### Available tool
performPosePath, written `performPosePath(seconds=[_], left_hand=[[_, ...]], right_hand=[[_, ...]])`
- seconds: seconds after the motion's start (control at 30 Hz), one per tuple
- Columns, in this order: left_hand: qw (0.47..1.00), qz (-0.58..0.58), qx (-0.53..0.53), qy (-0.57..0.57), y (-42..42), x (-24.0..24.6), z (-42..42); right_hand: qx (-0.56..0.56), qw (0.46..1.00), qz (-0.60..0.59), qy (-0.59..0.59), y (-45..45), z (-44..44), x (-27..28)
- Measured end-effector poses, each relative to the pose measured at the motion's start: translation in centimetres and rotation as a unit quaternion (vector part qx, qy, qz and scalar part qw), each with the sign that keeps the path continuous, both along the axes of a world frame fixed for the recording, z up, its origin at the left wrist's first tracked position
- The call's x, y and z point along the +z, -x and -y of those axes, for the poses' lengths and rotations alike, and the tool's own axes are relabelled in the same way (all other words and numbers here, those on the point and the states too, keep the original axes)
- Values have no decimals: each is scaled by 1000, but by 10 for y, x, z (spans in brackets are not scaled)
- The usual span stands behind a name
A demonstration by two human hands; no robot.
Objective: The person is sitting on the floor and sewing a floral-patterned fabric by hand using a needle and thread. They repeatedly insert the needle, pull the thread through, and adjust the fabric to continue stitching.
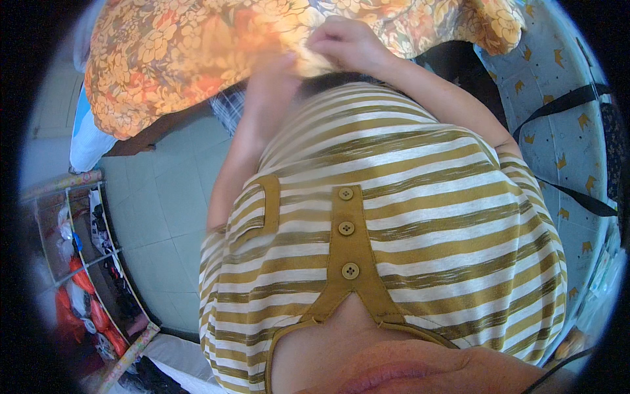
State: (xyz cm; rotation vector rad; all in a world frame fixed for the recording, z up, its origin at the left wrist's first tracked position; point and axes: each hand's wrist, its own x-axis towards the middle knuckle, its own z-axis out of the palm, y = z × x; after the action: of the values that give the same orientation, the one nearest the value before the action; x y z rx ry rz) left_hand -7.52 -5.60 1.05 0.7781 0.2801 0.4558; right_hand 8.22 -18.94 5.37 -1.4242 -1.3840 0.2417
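A floral cloth (162, 44) in orange and yellow spreads across the top of the view, over a brown wooden surface. My right hand (347, 44) is at the cloth's near side, fingers curled and thumb bent in, pinching the fabric. Just left of it, my left hand (275, 69) is blurred by motion, its fingertips close to the same stretch of cloth. What the left fingers hold, if anything, cannot be made out. Both forearms reach forward past my striped shirt (418, 212).
A rack (83, 266) at left holds red and clear plastic bags. Along the right runs a pale blue surface with a crown pattern (556, 143), crossed by black straps (561, 106). A brown wooden edge (133, 145) shows beneath the cloth, above the tiled floor (162, 207).
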Motion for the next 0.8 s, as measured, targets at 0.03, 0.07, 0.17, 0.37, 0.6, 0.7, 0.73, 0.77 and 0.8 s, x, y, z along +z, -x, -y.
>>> performPosePath(seconds=[0.03, 0.07, 0.17, 0.37, 0.6, 0.7, 0.73, 0.77, 0.8], left_hand=[[1000, -9, -11, -9, 0, -1, 1], [999, -19, -21, -24, -1, -1, 2], [998, -11, -33, -46, -1, 10, 16], [970, -59, 48, -233, 0, 0, 6], [783, -84, 126, -603, 3, -14, 7], [814, -72, 140, -560, 0, -7, 14], [844, -64, 140, -513, -1, -1, 19], [889, -57, 128, -437, -1, 6, 24], [894, -51, 126, -428, -1, 7, 25]], right_hand=[[3, 999, -36, 33, 2, 2, 2], [5, 995, -72, 66, 4, 3, 5], [-21, 983, -97, 152, 10, 5, 19], [-74, 964, 235, -98, 15, 9, 37], [-19, 967, 254, -8, 12, 5, 27], [-33, 962, 271, -13, 12, 5, 26], [-31, 961, 276, -14, 10, 4, 26], [-30, 959, 281, -15, 9, 4, 25], [-30, 957, 287, -13, 9, 4, 26]])
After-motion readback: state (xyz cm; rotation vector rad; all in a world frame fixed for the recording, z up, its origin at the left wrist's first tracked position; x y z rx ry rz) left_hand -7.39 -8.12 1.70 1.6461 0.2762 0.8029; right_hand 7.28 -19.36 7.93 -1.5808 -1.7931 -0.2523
